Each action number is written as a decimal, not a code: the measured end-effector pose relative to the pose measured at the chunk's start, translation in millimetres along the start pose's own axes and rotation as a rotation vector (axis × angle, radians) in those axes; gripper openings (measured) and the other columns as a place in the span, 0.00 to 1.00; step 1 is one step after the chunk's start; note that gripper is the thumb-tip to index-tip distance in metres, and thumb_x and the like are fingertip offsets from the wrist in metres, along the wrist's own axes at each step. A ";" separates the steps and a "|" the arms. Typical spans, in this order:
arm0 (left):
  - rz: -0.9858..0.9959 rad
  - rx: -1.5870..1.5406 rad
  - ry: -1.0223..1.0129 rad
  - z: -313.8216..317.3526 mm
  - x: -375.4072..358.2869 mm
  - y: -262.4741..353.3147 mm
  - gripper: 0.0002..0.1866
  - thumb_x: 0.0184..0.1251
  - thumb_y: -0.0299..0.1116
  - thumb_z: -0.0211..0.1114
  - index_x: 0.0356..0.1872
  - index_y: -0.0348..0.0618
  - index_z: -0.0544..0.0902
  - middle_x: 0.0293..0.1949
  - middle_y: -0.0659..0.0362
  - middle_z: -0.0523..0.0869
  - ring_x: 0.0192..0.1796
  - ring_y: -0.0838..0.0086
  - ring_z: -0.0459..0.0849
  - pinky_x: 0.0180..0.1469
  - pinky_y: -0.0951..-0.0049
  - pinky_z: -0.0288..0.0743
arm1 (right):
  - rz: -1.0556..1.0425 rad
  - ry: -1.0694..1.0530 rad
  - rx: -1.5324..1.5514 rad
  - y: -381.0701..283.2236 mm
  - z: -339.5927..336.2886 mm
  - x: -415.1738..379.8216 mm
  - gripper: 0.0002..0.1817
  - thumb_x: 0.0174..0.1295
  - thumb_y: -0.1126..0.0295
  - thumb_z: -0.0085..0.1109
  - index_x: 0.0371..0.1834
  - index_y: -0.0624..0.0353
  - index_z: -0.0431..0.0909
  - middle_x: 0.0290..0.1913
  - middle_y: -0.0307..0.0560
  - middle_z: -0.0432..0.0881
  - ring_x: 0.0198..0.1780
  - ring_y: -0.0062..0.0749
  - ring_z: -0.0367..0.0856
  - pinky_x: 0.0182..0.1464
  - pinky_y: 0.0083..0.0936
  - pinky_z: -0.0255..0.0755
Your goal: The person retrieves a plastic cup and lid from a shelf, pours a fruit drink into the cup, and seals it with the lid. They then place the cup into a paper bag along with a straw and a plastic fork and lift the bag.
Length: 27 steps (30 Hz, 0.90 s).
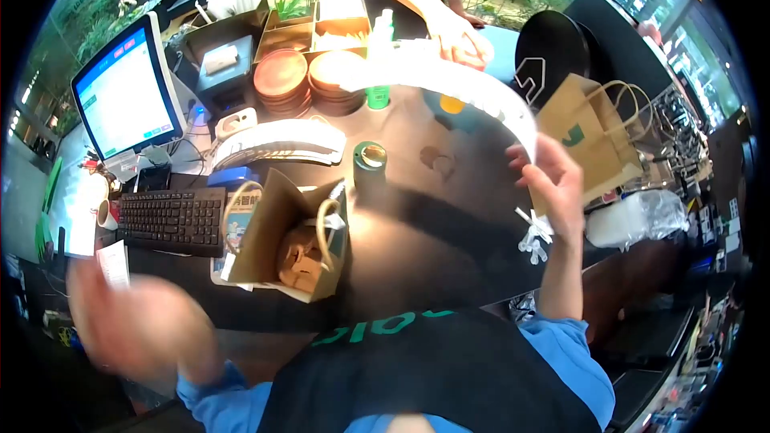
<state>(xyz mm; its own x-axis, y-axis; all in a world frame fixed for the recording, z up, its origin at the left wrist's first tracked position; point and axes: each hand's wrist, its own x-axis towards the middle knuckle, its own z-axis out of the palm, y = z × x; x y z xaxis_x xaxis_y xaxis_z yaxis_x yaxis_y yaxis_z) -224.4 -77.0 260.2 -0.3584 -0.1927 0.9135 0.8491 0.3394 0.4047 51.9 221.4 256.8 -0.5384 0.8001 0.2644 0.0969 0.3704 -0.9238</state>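
My right hand pinches the lower end of a long curved white paper strip, which arcs up and left over the counter. Motion smears my left hand at the lower left, so its fingers cannot be made out; a white slip of paper lies close to it. An open brown paper bag stands between my hands with a brown item inside. Behind it lies a stack of similar curved white strips. Below my right hand are small clear and white plastic pieces.
A dark green container stands mid-counter, with a green bottle and stacked brown discs behind. Monitor and keyboard sit left. Another person's hand is across the counter. A paper bag stands right.
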 end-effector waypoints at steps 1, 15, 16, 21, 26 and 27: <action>0.086 -0.296 -0.372 -24.5 -11.1 39.1 0.09 0.65 0.29 0.58 0.43 0.39 0.83 0.42 0.55 0.85 0.41 0.72 0.83 0.42 0.76 0.78 | 0.095 -0.135 0.157 35.3 -6.0 -6.8 0.35 0.54 0.52 0.61 0.58 0.70 0.69 0.44 0.55 0.81 0.40 0.34 0.81 0.36 0.24 0.77; -1.567 -1.518 -1.056 90.4 -150.0 182.8 0.18 0.71 0.35 0.56 0.56 0.35 0.71 0.44 0.49 0.82 0.44 0.62 0.84 0.47 0.62 0.80 | 0.310 -0.665 0.885 119.8 -9.9 -101.1 0.44 0.60 0.35 0.48 0.60 0.72 0.66 0.51 0.63 0.78 0.45 0.39 0.81 0.43 0.30 0.77; -1.588 -1.530 -1.095 95.8 -163.7 178.5 0.19 0.71 0.36 0.56 0.56 0.35 0.70 0.44 0.48 0.82 0.43 0.62 0.84 0.47 0.61 0.81 | 0.147 -0.495 0.558 135.3 -26.4 -88.7 0.43 0.63 0.36 0.45 0.59 0.72 0.68 0.51 0.60 0.79 0.45 0.37 0.81 0.44 0.28 0.77; -1.826 -1.578 -1.629 97.3 -192.7 192.9 0.18 0.70 0.37 0.57 0.53 0.35 0.70 0.42 0.46 0.82 0.40 0.59 0.85 0.42 0.61 0.83 | 0.035 -0.011 0.243 107.4 -59.1 -33.9 0.38 0.69 0.41 0.39 0.61 0.70 0.67 0.54 0.55 0.78 0.51 0.34 0.78 0.51 0.31 0.74; -1.954 -1.623 -1.760 81.0 -222.8 195.9 0.21 0.70 0.41 0.57 0.54 0.36 0.69 0.42 0.46 0.81 0.39 0.58 0.86 0.41 0.60 0.83 | 0.073 -0.767 1.329 103.1 -15.9 -15.1 0.42 0.52 0.39 0.62 0.58 0.61 0.63 0.32 0.33 0.64 0.35 0.19 0.67 0.52 0.29 0.69; -1.975 -1.827 -1.595 70.4 -229.2 185.6 0.25 0.70 0.44 0.56 0.60 0.37 0.67 0.44 0.45 0.81 0.44 0.58 0.85 0.46 0.60 0.81 | 0.051 -0.688 1.423 99.2 -16.1 -18.0 0.39 0.52 0.42 0.65 0.56 0.59 0.64 0.32 0.31 0.64 0.35 0.18 0.67 0.48 0.25 0.68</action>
<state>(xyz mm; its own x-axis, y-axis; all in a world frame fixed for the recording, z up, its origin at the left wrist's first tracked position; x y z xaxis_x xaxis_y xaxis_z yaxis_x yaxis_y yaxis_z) -12.0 95.0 129.0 0.3231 0.9461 -0.0212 -0.8710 0.3061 0.3844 84.6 251.3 164.9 -0.8588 0.2923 0.4207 -0.4934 -0.6930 -0.5257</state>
